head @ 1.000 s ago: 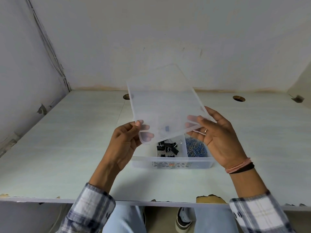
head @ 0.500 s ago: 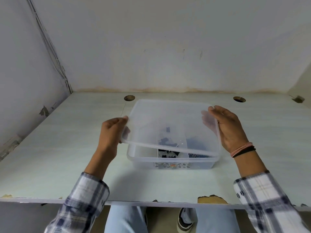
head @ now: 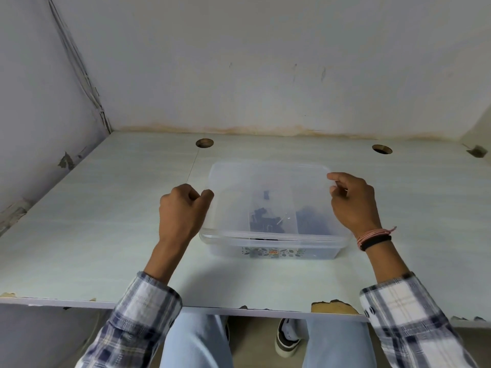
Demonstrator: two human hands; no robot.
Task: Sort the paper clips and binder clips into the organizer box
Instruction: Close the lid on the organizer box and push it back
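Note:
The clear plastic organizer box (head: 271,252) stands on the pale table, a flower sticker on its front wall. A translucent lid (head: 239,187) lies flat on top of it. Through the lid I make out black binder clips (head: 265,221) in the middle compartment and a dark blurred heap of paper clips (head: 310,221) in the right one. My left hand (head: 180,211) is curled at the lid's left edge, thumb and forefinger on the rim. My right hand (head: 353,203) is curled over the lid's right edge.
Two round holes (head: 204,142) (head: 382,149) pierce the table near the back wall. The table's front edge is chipped (head: 332,306). Cables (head: 87,83) run down the left wall corner. My knees and a shoe show below the table.
The lid, held tilted above the box a second ago, has come down flat onto the box. Both hands moved out to its side edges and curled.

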